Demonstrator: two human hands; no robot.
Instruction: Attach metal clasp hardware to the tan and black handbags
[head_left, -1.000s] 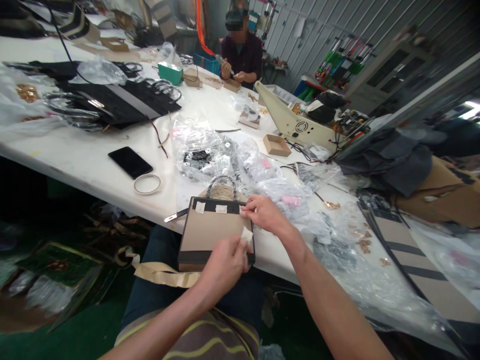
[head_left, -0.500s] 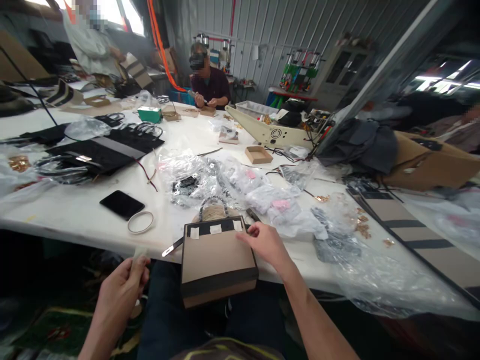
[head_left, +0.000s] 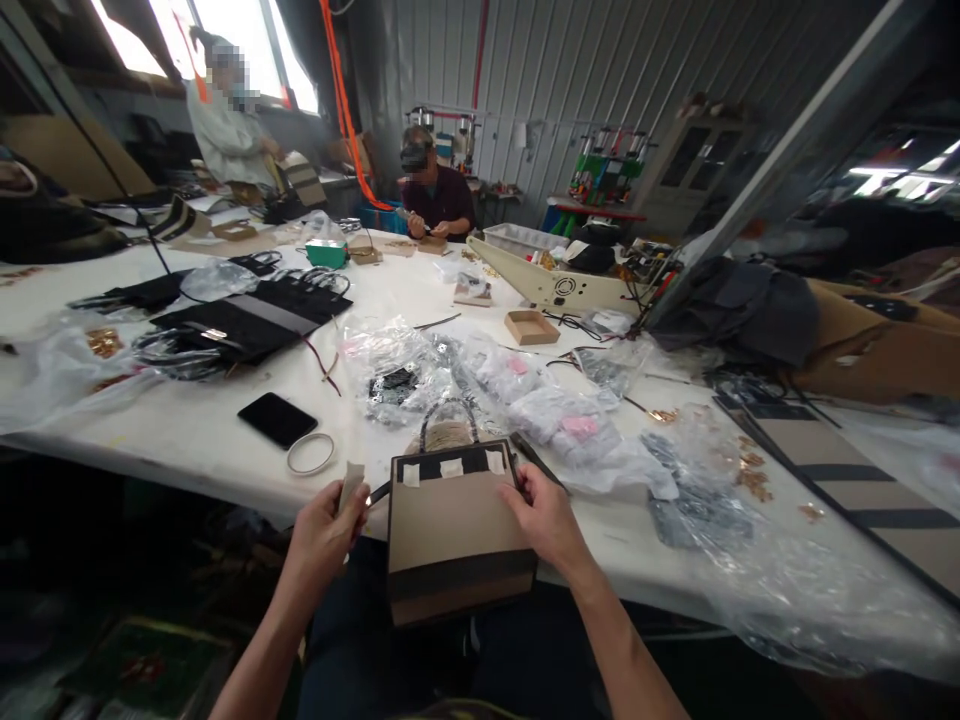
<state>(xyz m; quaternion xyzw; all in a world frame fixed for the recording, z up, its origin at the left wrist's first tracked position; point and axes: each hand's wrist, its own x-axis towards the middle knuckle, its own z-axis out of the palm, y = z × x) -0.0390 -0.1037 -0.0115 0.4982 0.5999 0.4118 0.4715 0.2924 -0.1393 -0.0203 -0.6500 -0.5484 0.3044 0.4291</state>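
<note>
A small tan handbag (head_left: 457, 520) with dark bands lies tilted at the table's front edge, partly over my lap. Three short pieces of pale tape (head_left: 451, 468) cross the black strip along its top, and a thin dark handle (head_left: 448, 402) arches beyond. My right hand (head_left: 546, 515) grips the bag's right side, thumb on the front panel and fingers behind the edge. In my left hand (head_left: 330, 525), just left of the bag, a strip of pale tape (head_left: 352, 482) is pinched between thumb and fingers.
A phone (head_left: 277, 419) and a thin pale ring (head_left: 310, 453) lie at left, black bags (head_left: 247, 320) beyond. Crumpled clear plastic (head_left: 555, 420) spreads behind the handbag. A dark tool (head_left: 536, 458) lies close behind my right hand. Two people work across the table.
My left hand has moved right and up with the tape, close to the bag. My right hand has closed round the bag's right edge. The whole view has shifted slightly.
</note>
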